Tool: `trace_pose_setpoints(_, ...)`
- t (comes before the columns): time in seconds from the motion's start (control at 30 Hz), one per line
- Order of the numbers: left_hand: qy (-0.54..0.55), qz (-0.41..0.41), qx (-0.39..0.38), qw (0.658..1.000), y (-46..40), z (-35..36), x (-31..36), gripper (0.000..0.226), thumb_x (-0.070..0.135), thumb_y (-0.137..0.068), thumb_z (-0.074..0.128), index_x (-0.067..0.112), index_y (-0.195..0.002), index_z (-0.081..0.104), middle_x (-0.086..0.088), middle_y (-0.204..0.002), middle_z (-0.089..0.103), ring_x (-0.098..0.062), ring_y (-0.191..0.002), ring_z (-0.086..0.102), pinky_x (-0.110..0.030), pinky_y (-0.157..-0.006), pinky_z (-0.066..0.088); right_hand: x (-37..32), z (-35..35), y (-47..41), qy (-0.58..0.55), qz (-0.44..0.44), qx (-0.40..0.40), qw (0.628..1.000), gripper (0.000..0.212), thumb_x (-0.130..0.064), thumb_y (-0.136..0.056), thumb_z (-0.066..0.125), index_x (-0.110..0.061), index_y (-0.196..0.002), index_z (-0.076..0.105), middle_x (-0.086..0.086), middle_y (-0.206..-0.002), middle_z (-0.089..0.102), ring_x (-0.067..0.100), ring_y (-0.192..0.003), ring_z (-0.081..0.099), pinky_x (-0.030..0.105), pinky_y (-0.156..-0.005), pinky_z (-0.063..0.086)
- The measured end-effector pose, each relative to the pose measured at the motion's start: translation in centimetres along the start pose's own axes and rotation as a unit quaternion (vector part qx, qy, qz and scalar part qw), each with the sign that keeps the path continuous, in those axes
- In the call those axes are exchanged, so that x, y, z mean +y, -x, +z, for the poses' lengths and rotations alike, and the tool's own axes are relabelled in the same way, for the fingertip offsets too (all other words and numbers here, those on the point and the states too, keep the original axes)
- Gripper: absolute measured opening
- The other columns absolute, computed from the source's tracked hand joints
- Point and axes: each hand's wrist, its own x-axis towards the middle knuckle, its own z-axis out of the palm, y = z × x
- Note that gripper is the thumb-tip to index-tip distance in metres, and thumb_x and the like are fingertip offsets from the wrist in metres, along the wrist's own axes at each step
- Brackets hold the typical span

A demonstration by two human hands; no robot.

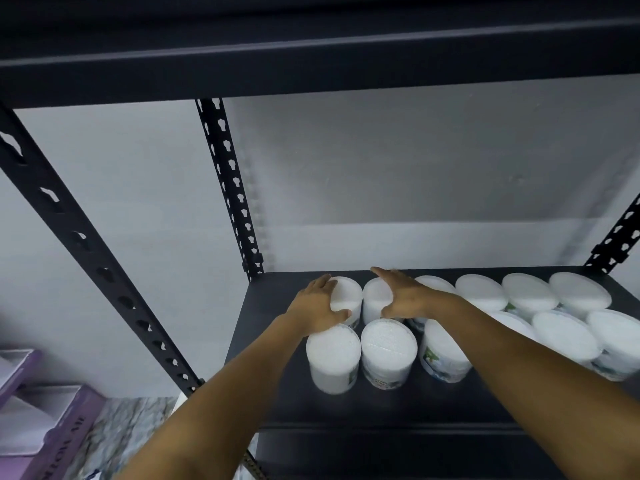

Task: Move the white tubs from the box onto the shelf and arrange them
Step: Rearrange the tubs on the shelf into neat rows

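Reaching: both bare forearms stretch forward and up from the bottom edge onto the black metal shelf (311,407).
Left hand (317,306): palm lies on the left side of the back-left round white plastic tub (348,294); thumb curls around its near rim, gripping it.
Right hand (403,296): fingers extended toward the back wall, thumb spread, cupping the right side of the next white tub (375,299), which stands just beside the first.
Tubs: two rows of white lidded tubs run along the shelf to the right; front-left tub (332,358) sits just below the left wrist.
Surroundings: purple cardboard box (52,427) at lower left, beyond the perforated black upright (86,237).
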Motion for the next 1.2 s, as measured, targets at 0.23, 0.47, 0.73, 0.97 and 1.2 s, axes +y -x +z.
trace_pose_setpoints(0.23, 0.007, -0.006, -0.001, 1.0, 0.3, 0.2, -0.1, 0.078, 0.049, -0.09, 0.055, 0.016, -0.151, 0.021, -0.002, -0.161, 0.01, -0.022, -0.146, 0.014, -0.041, -0.116, 0.022, 1.2, -0.6, 0.2, 0.033, 0.0, -0.032, 0.999, 0.097, -0.007, -0.076, 0.063, -0.034, -0.151, 0.008, -0.005, -0.161, 0.002, 0.017, -0.148, 0.0, 0.035, -0.117, 0.021)
trace_pose_setpoints(0.47, 0.01, -0.014, -0.011, 1.0, 0.3, -0.2, 0.0, 0.079, 0.049, -0.089, 0.057, 0.017, -0.152, 0.021, -0.001, -0.161, 0.01, -0.021, -0.147, 0.014, -0.039, -0.117, 0.021, 1.3, -0.7, 0.0, 0.156, 0.003, 0.024, 0.987, 0.1, -0.052, -0.075, 0.068, -0.03, -0.152, 0.007, 0.002, -0.156, 0.02, 0.026, -0.144, 0.015, 0.038, -0.117, 0.017)
trace_pose_setpoints(0.73, 0.02, -0.015, -0.023, 0.999, 0.3, -0.2, 0.2, 0.077, 0.045, -0.09, 0.057, 0.017, -0.152, 0.021, 0.0, -0.161, 0.008, -0.02, -0.147, 0.013, -0.04, -0.118, 0.021, 0.8, -1.0, 0.0, 0.143, 0.0, 0.016, 0.99, 0.102, -0.034, -0.074, 0.073, -0.029, -0.151, 0.007, 0.002, -0.155, 0.023, 0.026, -0.142, 0.021, 0.037, -0.114, 0.023)
trace_pose_setpoints(0.97, -0.023, 0.003, 0.027, 0.999, 0.3, 0.2, 0.7, 0.071, 0.05, -0.088, 0.056, 0.02, -0.147, 0.032, -0.002, -0.159, 0.018, -0.024, -0.144, 0.018, -0.042, -0.115, 0.022, 0.3, -0.7, 0.0, 0.084, -0.007, -0.007, 0.996, 0.099, -0.032, -0.079, 0.07, -0.031, -0.152, 0.002, -0.001, -0.161, 0.001, 0.02, -0.148, -0.001, 0.037, -0.118, 0.01)
trace_pose_setpoints(1.2, -0.002, 0.02, 0.029, 0.999, 0.1, 0.2, 0.7, 0.064, 0.043, -0.089, 0.058, 0.02, -0.145, 0.037, -0.002, -0.156, 0.025, -0.025, -0.141, 0.019, -0.035, -0.114, 0.025, -0.4, -0.3, -0.3, 0.115, 0.018, 0.039, 0.992, 0.1, -0.053, -0.076, 0.069, -0.027, -0.152, 0.008, 0.009, -0.152, 0.026, 0.028, -0.14, 0.027, 0.037, -0.109, 0.033)
